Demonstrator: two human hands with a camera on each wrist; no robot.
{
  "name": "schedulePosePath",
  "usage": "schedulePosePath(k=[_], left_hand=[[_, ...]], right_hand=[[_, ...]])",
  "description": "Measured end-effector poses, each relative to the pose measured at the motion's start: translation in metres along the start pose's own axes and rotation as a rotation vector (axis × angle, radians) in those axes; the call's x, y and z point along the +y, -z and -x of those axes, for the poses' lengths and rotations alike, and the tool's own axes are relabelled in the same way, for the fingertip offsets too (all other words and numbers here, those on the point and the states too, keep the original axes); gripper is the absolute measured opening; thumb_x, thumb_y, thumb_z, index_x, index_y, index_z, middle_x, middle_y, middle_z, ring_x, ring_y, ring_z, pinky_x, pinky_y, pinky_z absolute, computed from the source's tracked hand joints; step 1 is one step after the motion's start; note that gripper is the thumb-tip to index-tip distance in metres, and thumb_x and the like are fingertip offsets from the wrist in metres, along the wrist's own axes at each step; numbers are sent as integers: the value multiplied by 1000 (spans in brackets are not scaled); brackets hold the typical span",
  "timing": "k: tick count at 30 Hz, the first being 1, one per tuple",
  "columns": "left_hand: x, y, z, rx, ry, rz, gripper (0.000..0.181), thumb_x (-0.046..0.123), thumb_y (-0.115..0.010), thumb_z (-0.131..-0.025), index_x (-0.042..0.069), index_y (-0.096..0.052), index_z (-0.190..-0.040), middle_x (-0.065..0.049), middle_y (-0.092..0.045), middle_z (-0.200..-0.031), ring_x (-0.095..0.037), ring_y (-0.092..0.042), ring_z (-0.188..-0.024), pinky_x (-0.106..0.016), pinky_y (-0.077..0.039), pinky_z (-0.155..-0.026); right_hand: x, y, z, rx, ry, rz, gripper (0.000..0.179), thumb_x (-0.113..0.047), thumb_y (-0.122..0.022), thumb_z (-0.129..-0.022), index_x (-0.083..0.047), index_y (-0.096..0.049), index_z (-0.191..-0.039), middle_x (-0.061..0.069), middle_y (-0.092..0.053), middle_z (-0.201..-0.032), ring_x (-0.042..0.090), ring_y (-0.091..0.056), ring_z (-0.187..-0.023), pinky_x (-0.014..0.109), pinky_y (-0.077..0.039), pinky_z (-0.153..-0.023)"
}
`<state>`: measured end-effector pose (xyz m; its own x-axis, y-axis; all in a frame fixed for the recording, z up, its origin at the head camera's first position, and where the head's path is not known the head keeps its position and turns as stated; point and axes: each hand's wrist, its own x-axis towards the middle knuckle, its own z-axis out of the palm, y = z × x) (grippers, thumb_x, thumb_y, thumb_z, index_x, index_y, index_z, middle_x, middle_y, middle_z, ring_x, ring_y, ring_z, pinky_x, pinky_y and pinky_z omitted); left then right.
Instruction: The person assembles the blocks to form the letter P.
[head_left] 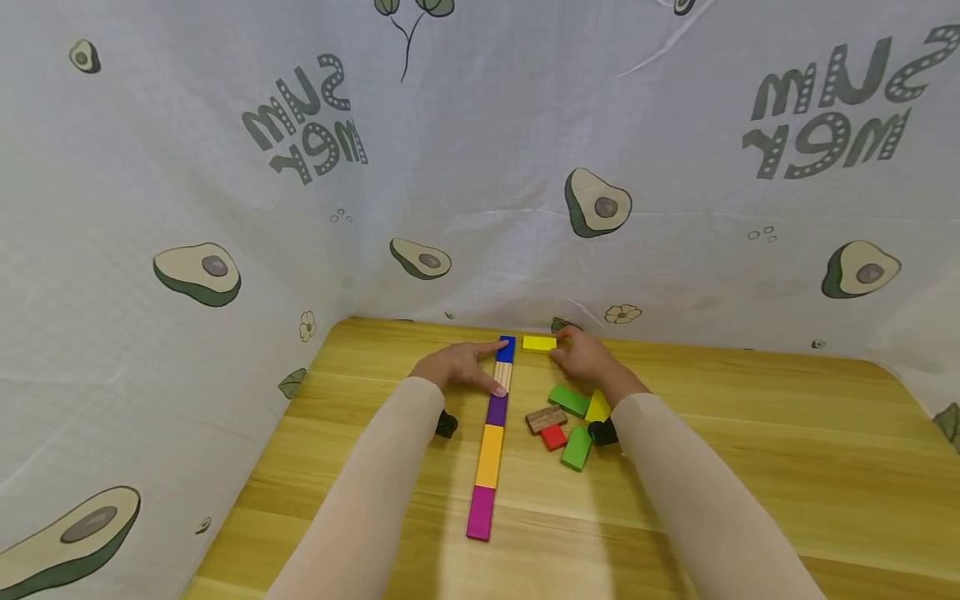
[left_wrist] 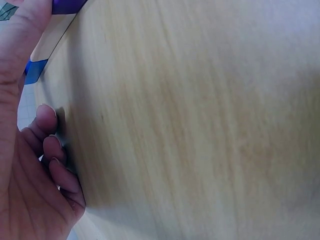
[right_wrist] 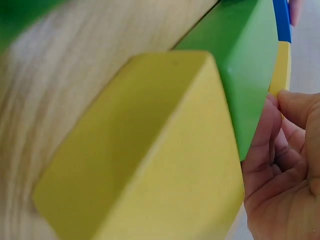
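A straight row of flat toy blocks runs away from the body: magenta [head_left: 481,512], orange-yellow [head_left: 489,457], purple [head_left: 497,410], striped wood [head_left: 504,377] and blue [head_left: 506,350] at the far end. My left hand [head_left: 456,365] rests beside it, forefinger extended to the blue block and thumb on the row near the wood-purple joint. Between thumb and fingers, my right hand [head_left: 588,358] pinches the right end of a yellow block [head_left: 537,344], which lies crosswise a small gap right of the blue one. In the right wrist view that yellow block [right_wrist: 281,65] is partly hidden.
Loose blocks lie right of the row: two green ones [head_left: 568,401], a brown wooden one [head_left: 546,419], a red one [head_left: 554,437] and a yellow triangular one [head_left: 596,408] partly behind the right wrist. A printed white cloth [head_left: 480,225] hangs behind the wooden table [head_left: 787,433].
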<state>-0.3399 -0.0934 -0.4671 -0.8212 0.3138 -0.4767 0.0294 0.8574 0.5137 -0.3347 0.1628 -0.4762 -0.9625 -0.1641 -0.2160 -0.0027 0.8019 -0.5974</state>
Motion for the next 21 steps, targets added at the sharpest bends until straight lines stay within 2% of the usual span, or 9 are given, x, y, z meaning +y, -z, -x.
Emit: schedulePosePath(k=[1, 3, 5, 7, 8, 10, 21], left_hand=[[0, 0, 0, 0, 2, -2, 102, 60, -88, -69, 58, -31, -153, -1, -29, -170, -33, -29, -155, -63, -27, -124], [1, 0, 1, 2, 5, -1, 101, 60, -88, -69, 58, -31, -153, -1, -29, -170, -33, -30, -155, -63, -27, -124], [1, 0, 1, 0, 1, 0, 101, 60, -88, -70, 57, -31, -153, -1, -29, -170, -33, -29, -155, -63, -27, -124], [1, -1, 1, -4, -6, 1, 101, 60, -87, -70, 57, -31, -154, -1, -29, -170, -33, -29, -155, -63, -27, -124], [1, -1, 1, -6, -9, 2, 101, 60, -87, -70, 57, -31, -154, -1, -29, -170, -33, -29, -155, -63, -27, -124], [1, -1, 1, -6, -12, 1, 100, 61, -87, -70, 57, -31, -154, -1, -29, -170, -34, -29, -155, -63, -27, -124], [0, 0, -4, -6, 28, 11, 102, 61, -88, -68, 61, -31, -152, 0, -28, -170, -32, -28, -156, -63, -28, -123]], right_hand=[[0, 0, 0, 5, 8, 5, 46, -29, -56, -105, -1, -47, -141, 10, -66, -73, 20, -58, -60, 31, -48, -67], [0, -2, -1, 18, 18, 29, 44, -32, -56, -106, -4, -49, -140, 12, -70, -82, 23, -62, -69, 34, -50, -74], [-1, -2, -1, 29, 30, 65, 45, -33, -54, -107, -5, -49, -140, 19, -72, -106, 33, -66, -90, 43, -54, -89], [-2, -3, -2, 36, 26, 98, 45, -35, -51, -108, -6, -48, -142, 23, -65, -130, 41, -62, -115, 51, -49, -104], [-3, -4, -2, 34, 20, 107, 45, -36, -49, -108, -7, -47, -144, 23, -60, -140, 43, -57, -124, 55, -46, -110], [-6, -3, -1, 24, 10, 113, 46, -35, -46, -109, -8, -45, -146, 24, -54, -148, 46, -51, -135, 59, -41, -115], [-11, -4, -5, 8, -26, 136, 48, -38, -42, -110, -15, -39, -152, 23, -49, -155, 46, -47, -139, 61, -38, -118]])
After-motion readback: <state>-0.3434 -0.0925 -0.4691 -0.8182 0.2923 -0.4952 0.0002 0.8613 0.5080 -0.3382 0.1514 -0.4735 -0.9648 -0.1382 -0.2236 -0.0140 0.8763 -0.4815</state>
